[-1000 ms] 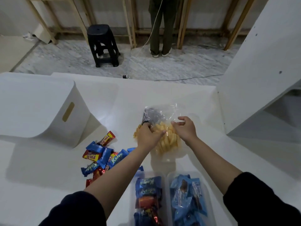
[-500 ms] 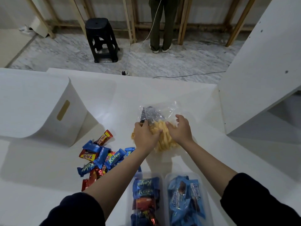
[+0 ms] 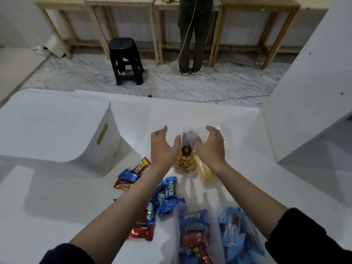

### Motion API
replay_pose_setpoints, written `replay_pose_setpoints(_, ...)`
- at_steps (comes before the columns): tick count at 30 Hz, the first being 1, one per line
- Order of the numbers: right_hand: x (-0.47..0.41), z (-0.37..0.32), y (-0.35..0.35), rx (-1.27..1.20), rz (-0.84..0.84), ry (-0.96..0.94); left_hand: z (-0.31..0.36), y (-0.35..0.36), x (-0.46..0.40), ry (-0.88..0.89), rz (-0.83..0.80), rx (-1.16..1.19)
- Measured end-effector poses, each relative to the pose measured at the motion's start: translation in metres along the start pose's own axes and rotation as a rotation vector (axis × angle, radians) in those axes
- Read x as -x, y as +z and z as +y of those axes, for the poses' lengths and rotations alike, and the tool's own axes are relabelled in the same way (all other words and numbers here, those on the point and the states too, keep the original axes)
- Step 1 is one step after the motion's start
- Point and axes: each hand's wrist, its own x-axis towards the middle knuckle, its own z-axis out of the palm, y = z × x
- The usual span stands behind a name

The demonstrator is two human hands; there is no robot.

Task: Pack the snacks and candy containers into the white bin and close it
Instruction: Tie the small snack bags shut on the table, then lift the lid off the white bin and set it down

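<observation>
Two clear bags of yellow snacks lie on the white table: a round-nugget bag [image 3: 185,162] with a dark sticker and a stick-snack bag [image 3: 204,171] to its right. My left hand [image 3: 163,146] and my right hand [image 3: 211,145] hover over them, fingers spread and relaxed, holding nothing. The white bin [image 3: 55,128] stands at the left with its lid on. Loose blue and red candy bars [image 3: 152,197] lie scattered between. Two clear candy containers [image 3: 194,235] [image 3: 240,235] full of wrapped candy sit at the near edge.
A tall white panel [image 3: 312,101] rises at the right of the table. Beyond the table's far edge are a black stool [image 3: 125,61], a standing person's legs [image 3: 192,35] and wooden frames on a marble floor.
Both hands have let go of the snack bags and lifted apart, opening. The bags now lie separately side by side. The camera has tilted up.
</observation>
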Motion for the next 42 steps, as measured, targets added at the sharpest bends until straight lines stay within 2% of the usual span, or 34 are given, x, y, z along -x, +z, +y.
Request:
replay_pose_setpoints(5,0.034,-0.077,0.051,-0.130,-0.051,-0.030,-0.007,-0.095,-0.017,0.113,0.188,0.029)
replay_pose_setpoints(8,0.058,-0.130,0.093,-0.232,-0.172,0.010,-0.031,-0.170,-0.034,0.159,0.305,-0.035)
replay_pose_setpoints(10,0.073,-0.163,0.119,-0.255,-0.229,0.023,-0.054,-0.223,-0.048,0.131,0.420,-0.125)
replay_pose_setpoints(13,0.086,-0.200,0.155,-0.214,-0.294,0.063,-0.092,-0.300,-0.076,-0.057,0.507,-0.302)
replay_pose_setpoints(16,0.091,-0.223,0.185,-0.194,-0.292,0.124,-0.125,-0.360,-0.100,-0.293,0.453,-0.394)
replay_pose_setpoints(19,0.094,-0.238,0.202,-0.163,-0.233,0.195,-0.154,-0.396,-0.121,-0.409,0.336,-0.419)
replay_pose_setpoints(22,0.098,-0.248,0.206,-0.091,-0.168,0.256,-0.178,-0.413,-0.132,-0.383,0.210,-0.382)
replay_pose_setpoints(30,0.096,-0.258,0.203,-0.145,-0.121,0.331,-0.193,-0.438,-0.145,-0.359,0.086,-0.278)
replay_pose_setpoints(36,0.102,-0.263,0.208,-0.186,-0.075,0.365,-0.199,-0.448,-0.155,-0.379,0.012,-0.153)
replay_pose_setpoints(42,0.107,-0.268,0.213,-0.212,-0.029,0.355,-0.207,-0.457,-0.162,-0.346,0.004,-0.051)
